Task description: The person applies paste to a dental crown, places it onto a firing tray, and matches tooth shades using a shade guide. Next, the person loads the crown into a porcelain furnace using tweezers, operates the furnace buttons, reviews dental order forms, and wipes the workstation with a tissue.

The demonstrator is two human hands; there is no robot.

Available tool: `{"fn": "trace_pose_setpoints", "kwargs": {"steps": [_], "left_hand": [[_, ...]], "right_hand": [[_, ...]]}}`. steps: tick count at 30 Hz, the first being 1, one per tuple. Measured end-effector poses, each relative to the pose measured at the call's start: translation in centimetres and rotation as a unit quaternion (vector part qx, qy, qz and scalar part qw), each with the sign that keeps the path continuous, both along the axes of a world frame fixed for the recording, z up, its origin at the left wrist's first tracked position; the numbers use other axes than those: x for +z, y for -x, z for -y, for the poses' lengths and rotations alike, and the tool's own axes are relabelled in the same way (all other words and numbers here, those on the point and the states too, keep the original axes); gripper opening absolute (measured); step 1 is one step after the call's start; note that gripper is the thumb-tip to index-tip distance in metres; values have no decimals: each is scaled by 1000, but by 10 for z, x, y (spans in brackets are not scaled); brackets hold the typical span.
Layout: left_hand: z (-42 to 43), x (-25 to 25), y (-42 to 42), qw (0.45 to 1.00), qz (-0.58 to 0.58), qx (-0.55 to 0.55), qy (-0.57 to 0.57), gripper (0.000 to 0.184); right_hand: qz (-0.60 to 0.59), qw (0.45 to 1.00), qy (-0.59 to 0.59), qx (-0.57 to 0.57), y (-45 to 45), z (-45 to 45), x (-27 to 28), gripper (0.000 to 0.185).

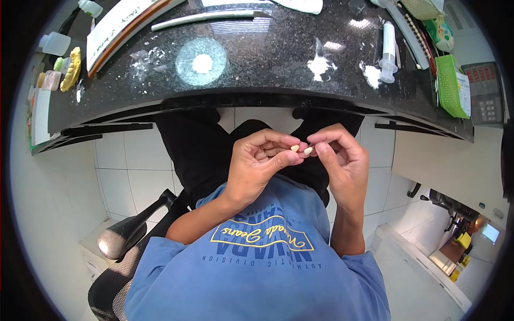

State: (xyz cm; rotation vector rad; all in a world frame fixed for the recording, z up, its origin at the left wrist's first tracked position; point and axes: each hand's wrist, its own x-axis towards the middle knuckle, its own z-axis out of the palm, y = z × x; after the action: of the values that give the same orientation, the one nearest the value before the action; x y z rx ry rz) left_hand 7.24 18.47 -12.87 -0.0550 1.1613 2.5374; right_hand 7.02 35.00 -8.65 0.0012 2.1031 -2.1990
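Over my lap, just short of the desk edge, my two hands are brought close together. My left hand (256, 163) pinches a small yellowish tooth-shaped piece (295, 148) between thumb and fingers. Opposite it, my right hand (344, 163) grips a paler tooth-shaped piece (308, 151) at its fingertips. The two pieces sit side by side with a narrow gap. Something thin and dark shows beside the paler piece, too small to make out. The fingers partly cover both pieces.
On the black speckled desk (257, 69) are a round glass disc (184, 63) with white material, white powder patches (319, 65), a syringe (388, 53) and a long metal-handled tool (209, 17). A green basket (452, 88) stands right. A chair armrest (123, 235) is left.
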Motion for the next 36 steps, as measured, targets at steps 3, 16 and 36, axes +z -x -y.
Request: {"fn": "trace_pose_setpoints", "kwargs": {"steps": [3, 16, 36], "left_hand": [[-3, -3, -3, 1000, 16, -2, 13, 19], [-4, -11, -2, 998, 12, -4, 61, 19], [-4, 2, 2, 997, 13, 0, 77, 18]], "right_hand": [[30, 999, -6, -8, 0, -3, -3, 24], [96, 995, -3, -26, 5, -3, -1, 32], [-20, 998, -54, -12, 2, -5, 4, 6]]}}
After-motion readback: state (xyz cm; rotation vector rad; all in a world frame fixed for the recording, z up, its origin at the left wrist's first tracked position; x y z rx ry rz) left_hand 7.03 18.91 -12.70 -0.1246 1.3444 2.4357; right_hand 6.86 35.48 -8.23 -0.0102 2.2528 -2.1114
